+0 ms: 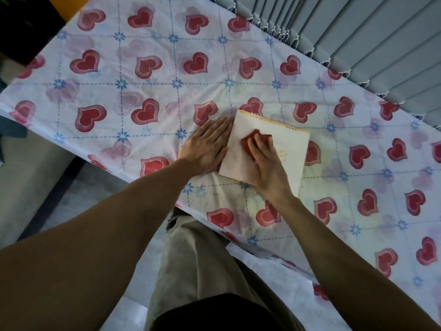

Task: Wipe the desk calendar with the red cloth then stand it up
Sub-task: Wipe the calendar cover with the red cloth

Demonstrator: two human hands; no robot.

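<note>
A white spiral-bound desk calendar (293, 149) lies flat on the table near its front edge, with its wire rings along the far side. My right hand (267, 163) presses a folded red cloth (253, 142) onto the calendar's face, fingers spread over the cloth. My left hand (207, 146) lies flat, palm down, on the tablecloth. Its fingers rest against the calendar's left edge.
The table wears a white tablecloth (143, 75) printed with red hearts and blue flowers. Grey vertical blinds (372, 39) hang along the far right side. A dark object (21, 27) stands at the far left corner. My legs are against the table's front edge.
</note>
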